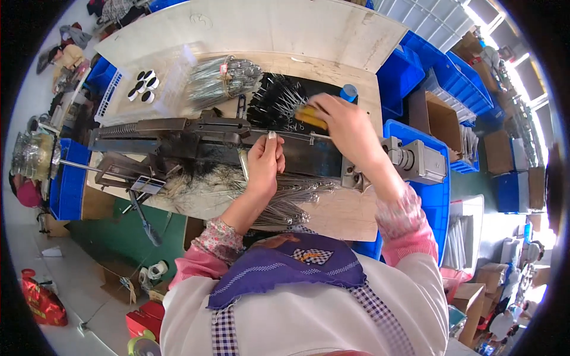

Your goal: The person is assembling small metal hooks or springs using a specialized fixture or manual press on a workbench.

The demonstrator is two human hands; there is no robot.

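Note:
My left hand (265, 163) is closed in a pinch at the middle of a long metal bench machine (178, 129), its thumb on a thin metal wire (291, 134). That wire runs right toward a small metal hook on the machine's motor side. Raised over the machine's right part, my right hand (347, 127) has its fingers closed on a small yellow block-shaped tool (312, 116), blurred by motion. Just beyond it lies a heap of black-bristled wire brushes (276, 101) with looped wire ends. Bent looped wires (291, 199) lie near my left wrist.
A tied bundle of wires (222, 80) and a clear tray (166, 89) with several white-and-black rolls (142, 86) lie at the back. A grey motor (423, 163) sits at right by blue bins (404, 77). A blue-topped spool (348, 92) stands behind my right hand.

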